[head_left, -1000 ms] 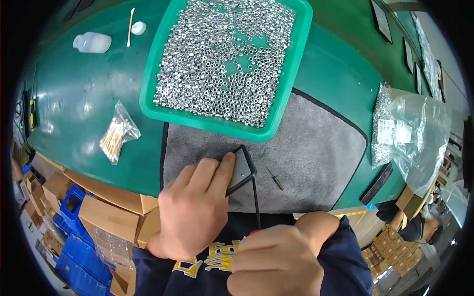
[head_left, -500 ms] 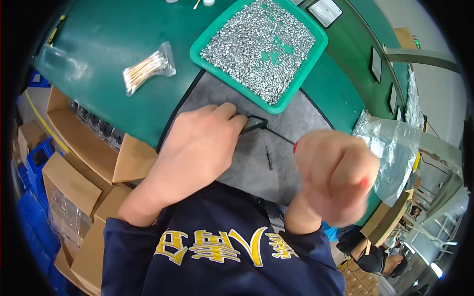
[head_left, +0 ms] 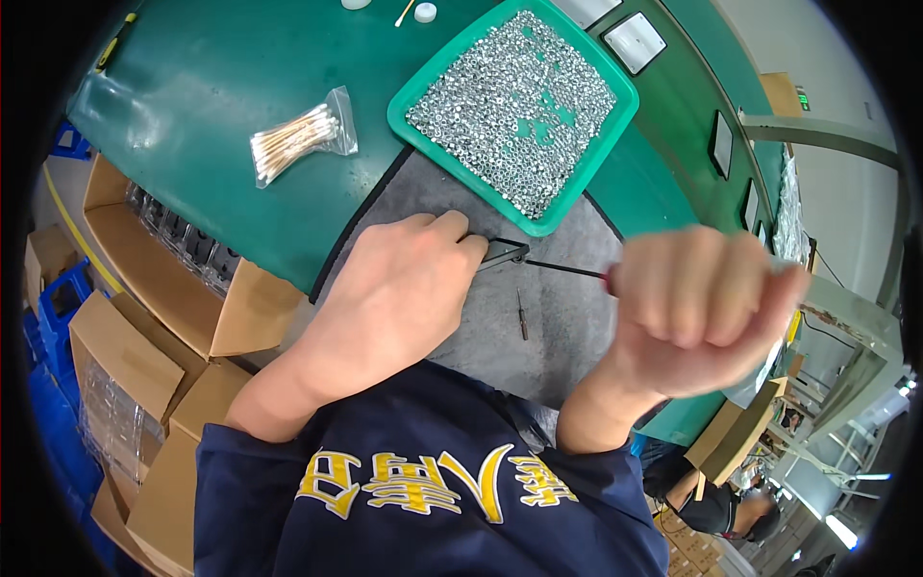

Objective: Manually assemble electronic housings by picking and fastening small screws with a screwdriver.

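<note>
Black frame [head_left: 502, 260] is sitting over grey cloth [head_left: 567, 332], near front edge of counter [head_left: 212, 163]; left hand [head_left: 404, 284] is pinching it, right hand [head_left: 707, 308] is gripping red-handled screwdriver [head_left: 567, 268]. Sideways tilt could be causing slip, scratching frame.

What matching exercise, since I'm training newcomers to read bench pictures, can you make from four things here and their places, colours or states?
Column one
1. Plastic tray
2. Swab bag
3. Slim tool
4. Left hand

Column two
A. Lies on the grey cloth
B. Holds a black-edged piece
C. Green, bearing many small metal parts
D. Clear, on the green table

Right pairs: 1-C, 2-D, 3-A, 4-B.
</note>
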